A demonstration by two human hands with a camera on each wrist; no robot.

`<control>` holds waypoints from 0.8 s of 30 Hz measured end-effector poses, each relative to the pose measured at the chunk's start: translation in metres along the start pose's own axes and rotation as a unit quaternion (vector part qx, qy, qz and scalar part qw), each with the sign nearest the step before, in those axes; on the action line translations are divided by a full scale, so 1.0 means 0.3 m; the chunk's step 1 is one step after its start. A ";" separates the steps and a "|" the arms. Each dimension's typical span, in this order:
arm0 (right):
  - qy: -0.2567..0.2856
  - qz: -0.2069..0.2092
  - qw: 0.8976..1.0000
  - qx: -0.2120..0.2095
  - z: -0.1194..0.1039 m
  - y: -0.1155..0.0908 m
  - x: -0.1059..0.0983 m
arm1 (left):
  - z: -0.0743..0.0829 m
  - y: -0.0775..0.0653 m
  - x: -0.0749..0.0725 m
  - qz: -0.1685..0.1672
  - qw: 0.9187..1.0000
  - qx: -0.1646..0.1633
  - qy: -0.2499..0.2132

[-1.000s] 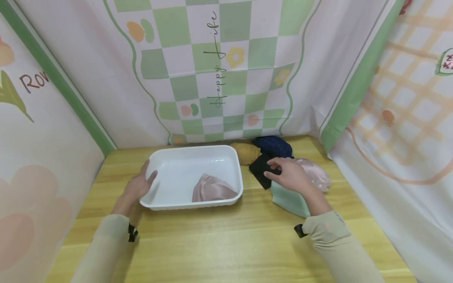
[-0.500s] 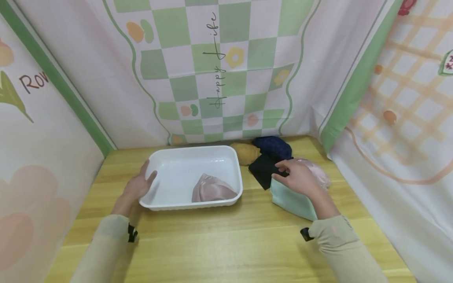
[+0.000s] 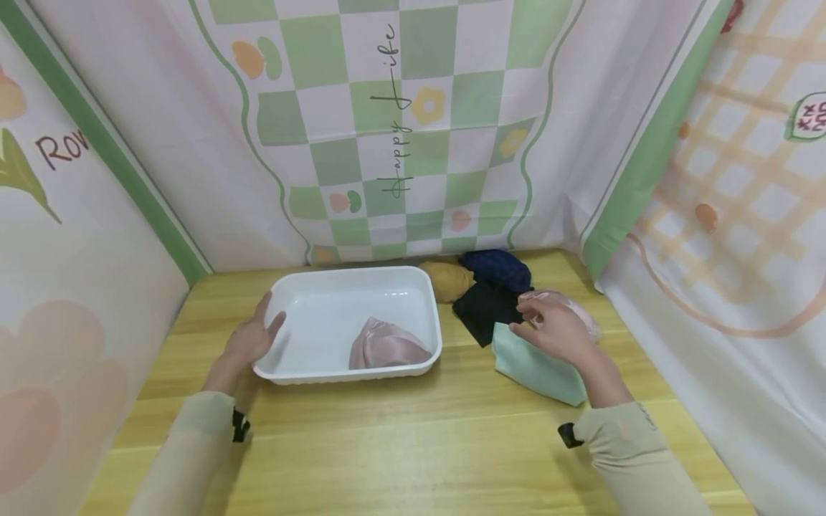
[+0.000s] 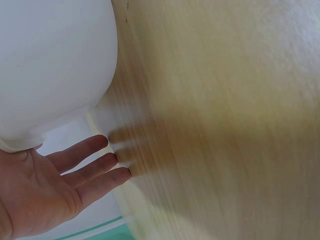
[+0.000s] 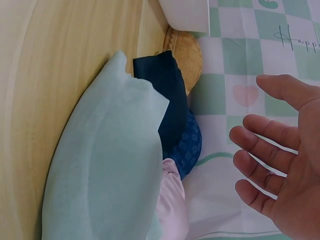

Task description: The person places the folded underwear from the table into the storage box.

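My left hand is at the left end of a white tray, thumb over the rim. In the left wrist view its fingers stretch out beside the tray wall. Inside the tray, at the front right, lies a puffed pink satin cloth piece. My right hand hovers over a smooth mint-green cloth piece, fingers loosely bent and holding nothing. Behind that hand, partly hidden by it, is another pink satin piece. A flat black cloth piece lies just left of the mint one.
A mustard cloth piece sits close by the tray's back right corner. Beside it is a patterned navy one, near the back curtain. All stand on a wooden table, with curtains also at both sides.
My right hand has drawn back to the right and slightly toward me, uncovering more of the black and mint pieces. The left hand and tray stay practically where they were.
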State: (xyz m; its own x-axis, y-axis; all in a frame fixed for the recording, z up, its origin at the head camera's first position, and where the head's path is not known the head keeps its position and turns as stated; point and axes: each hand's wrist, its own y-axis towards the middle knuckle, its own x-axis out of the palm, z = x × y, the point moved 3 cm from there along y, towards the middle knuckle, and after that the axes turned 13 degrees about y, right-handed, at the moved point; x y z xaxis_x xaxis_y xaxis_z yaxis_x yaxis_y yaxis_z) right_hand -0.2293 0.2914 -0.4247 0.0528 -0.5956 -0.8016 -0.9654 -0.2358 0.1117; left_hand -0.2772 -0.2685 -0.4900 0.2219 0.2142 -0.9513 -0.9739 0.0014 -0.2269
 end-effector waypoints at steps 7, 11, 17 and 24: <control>0.011 0.015 1.000 0.003 0.025 -0.018 -0.009 | -0.001 0.000 0.001 0.005 1.000 0.005 0.001; -0.007 0.024 1.000 -0.002 0.043 -0.032 -0.008 | -0.001 0.002 0.006 0.005 1.000 0.007 0.003; -0.015 0.032 0.999 -0.007 0.074 -0.052 -0.006 | 0.000 0.004 0.007 0.004 1.000 0.005 0.000; -0.006 0.041 0.999 -0.013 0.106 -0.067 -0.004 | -0.006 0.007 0.008 -0.003 1.000 0.001 -0.002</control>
State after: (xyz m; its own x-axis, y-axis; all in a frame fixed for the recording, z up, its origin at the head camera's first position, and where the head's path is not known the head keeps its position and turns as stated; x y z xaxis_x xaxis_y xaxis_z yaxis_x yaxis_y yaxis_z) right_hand -0.2181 0.3214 -0.4448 -0.0294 -0.6045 -0.7961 -0.9592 -0.2071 0.1927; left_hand -0.2786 -0.2697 -0.4930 0.2274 0.2186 -0.9490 -0.9727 0.0046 -0.2320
